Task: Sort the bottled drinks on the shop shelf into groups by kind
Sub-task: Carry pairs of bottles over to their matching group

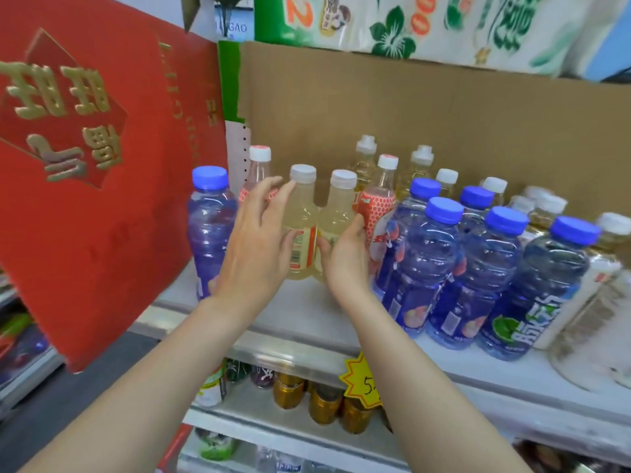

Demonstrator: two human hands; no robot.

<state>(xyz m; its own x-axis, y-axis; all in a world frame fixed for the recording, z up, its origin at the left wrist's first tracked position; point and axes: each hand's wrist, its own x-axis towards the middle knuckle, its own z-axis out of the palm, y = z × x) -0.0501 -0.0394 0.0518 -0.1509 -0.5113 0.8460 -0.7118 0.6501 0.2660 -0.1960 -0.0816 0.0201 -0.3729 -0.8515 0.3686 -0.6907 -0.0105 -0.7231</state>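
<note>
Two pale yellow drinks with white caps stand side by side mid-shelf. My left hand has straight fingers and touches the left pale bottle at its side and neck. My right hand curls round the lower part of the right pale bottle. A lone blue-capped bottle stands left of my left hand. Several more blue-capped bottles are grouped on the right. Two red-labelled bottles with white caps stand just behind the pale pair. Yellow drinks line the back.
A big red gift box leans in at the left, close to the lone blue bottle. Brown cardboard backs the white shelf. White-capped bottles crowd the far right. Gold cans and a yellow price star sit below.
</note>
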